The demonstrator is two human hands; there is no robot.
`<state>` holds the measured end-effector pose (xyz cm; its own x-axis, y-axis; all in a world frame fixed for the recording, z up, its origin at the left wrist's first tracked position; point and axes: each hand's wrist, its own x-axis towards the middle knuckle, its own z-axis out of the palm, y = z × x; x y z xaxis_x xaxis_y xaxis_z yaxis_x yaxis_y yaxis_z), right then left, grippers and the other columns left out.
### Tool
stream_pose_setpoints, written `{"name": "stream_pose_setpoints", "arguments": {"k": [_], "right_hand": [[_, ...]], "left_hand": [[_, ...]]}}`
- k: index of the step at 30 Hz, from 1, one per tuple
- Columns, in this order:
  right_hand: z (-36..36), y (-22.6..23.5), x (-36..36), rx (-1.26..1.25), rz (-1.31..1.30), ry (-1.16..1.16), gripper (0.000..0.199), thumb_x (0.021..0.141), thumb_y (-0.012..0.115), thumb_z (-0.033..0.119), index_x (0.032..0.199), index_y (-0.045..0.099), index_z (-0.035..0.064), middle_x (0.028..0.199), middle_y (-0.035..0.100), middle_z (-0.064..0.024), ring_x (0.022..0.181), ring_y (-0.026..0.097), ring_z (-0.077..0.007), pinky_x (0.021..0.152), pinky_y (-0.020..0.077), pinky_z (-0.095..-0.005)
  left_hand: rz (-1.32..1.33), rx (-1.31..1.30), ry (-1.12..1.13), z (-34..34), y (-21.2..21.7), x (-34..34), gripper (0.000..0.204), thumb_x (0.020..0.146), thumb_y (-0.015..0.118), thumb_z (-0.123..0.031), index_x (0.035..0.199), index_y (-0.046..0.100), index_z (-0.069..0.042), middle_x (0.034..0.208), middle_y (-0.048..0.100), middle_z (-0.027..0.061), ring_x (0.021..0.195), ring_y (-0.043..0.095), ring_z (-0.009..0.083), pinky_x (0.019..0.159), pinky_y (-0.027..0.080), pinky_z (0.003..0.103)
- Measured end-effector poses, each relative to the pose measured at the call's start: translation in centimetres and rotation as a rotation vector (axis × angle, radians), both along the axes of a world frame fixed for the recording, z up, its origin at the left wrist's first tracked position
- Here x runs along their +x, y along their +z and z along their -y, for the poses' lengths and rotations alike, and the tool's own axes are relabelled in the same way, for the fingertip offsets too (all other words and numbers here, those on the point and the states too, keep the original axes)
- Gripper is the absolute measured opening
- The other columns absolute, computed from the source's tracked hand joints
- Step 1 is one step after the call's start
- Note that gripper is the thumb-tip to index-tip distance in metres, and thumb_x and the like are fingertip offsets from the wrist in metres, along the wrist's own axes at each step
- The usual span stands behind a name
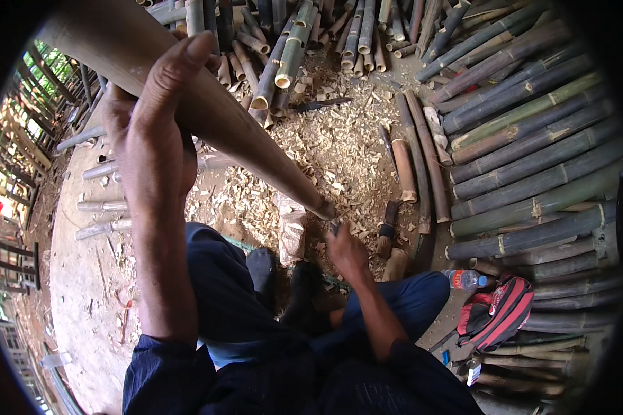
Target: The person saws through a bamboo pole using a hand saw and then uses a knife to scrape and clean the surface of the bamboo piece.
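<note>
A long, smooth bamboo pole slants from the upper left down to the middle of the view. My left hand is wrapped round its upper part, with the thumb over the top. At the lower end, my right hand is closed on a small dark tool that shows only as a short tip against the pole. Most of that tool is hidden in the fist. Beneath the pole's low end, between my feet, stands a pale, rough wooden block.
Wood chips cover the ground ahead. Bamboo poles lie stacked along the right, and cut bamboo tubes are heaped at the far side. A red-and-black bag and a plastic bottle lie beside my right knee.
</note>
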<state>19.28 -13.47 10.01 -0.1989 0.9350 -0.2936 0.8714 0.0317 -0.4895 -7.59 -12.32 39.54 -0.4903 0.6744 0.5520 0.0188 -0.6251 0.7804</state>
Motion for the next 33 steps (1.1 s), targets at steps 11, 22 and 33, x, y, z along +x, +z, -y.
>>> {"name": "stream_pose_setpoints", "arguments": {"k": [11,22,33], "right_hand": [[1.3,7.6,-0.6,0.164,-0.555,-0.152,0.037,0.108,0.05,0.031,0.124,0.046,-0.0011,0.086,0.068,-0.0269,0.081,0.069,-0.0485,0.065,0.0517,-0.0542],[2.2,0.8,0.2,0.057,-0.377,-0.208,0.043,0.107,0.05,0.038,0.124,0.048,-0.0015,0.087,0.068,-0.0319,0.087,0.067,-0.053,0.071,0.0513,-0.0583],[3.0,6.2,-2.4,0.493,-0.774,-0.121,0.039,0.105,0.057,0.025,0.128,0.046,-0.0055,0.089,0.068,-0.0291,0.081,0.07,-0.0471,0.062,0.0521,-0.0519]], "left_hand": [[-0.074,0.116,-0.349,-0.4,-1.8,-3.7,0.048,0.088,0.072,-0.025,0.122,0.057,0.004,0.106,0.061,0.0134,0.103,0.062,0.0255,0.104,0.05,0.051],[-0.101,0.057,-0.234,0.3,-2.2,-4.0,0.05,0.093,0.068,-0.025,0.129,0.054,0.007,0.112,0.063,0.0168,0.112,0.063,0.0291,0.109,0.047,0.052],[-0.149,-0.046,-0.02,2.5,-1.0,-2.3,0.052,0.101,0.063,-0.024,0.139,0.049,0.009,0.124,0.065,0.0228,0.122,0.064,0.037,0.109,0.048,0.05]]}}
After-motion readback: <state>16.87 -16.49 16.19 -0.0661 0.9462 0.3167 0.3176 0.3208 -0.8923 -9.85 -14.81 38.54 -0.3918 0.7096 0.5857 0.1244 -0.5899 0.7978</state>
